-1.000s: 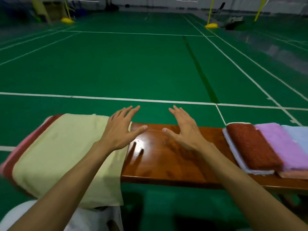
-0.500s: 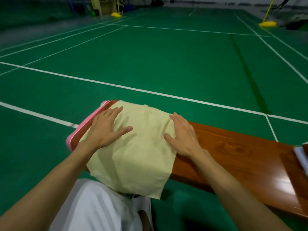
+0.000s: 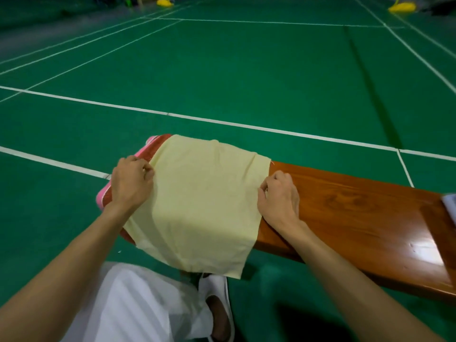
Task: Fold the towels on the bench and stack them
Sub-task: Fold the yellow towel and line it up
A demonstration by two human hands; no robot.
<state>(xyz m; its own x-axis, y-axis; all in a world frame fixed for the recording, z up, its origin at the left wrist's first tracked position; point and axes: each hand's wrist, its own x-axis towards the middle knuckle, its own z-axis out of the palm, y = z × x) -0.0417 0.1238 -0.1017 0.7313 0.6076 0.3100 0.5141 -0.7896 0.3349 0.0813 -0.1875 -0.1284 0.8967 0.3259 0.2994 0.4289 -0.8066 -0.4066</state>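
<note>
A pale yellow towel (image 3: pixel 204 198) lies spread over the left end of the wooden bench (image 3: pixel 350 208), its near edge hanging over the front. Under it lie a rust-red towel (image 3: pixel 158 146) and a pink towel (image 3: pixel 142 153), showing only at the left edge. My left hand (image 3: pixel 132 185) pinches the yellow towel's left edge with curled fingers. My right hand (image 3: pixel 278 199) pinches its right edge the same way. The white corner of a towel stack (image 3: pixel 449 202) shows at the far right of the bench.
The bench stands on a green court floor (image 3: pixel 222 70) with white lines. My leg in white trousers (image 3: pixel 138 304) and a white shoe (image 3: pixel 217 307) are below the bench's front edge. Yellow bases (image 3: pixel 401 7) sit far back.
The view has swung left from the folded stack to the bench's left end. My hands went from flat on the yellow towel to its left and right edges, fingers curled onto them.
</note>
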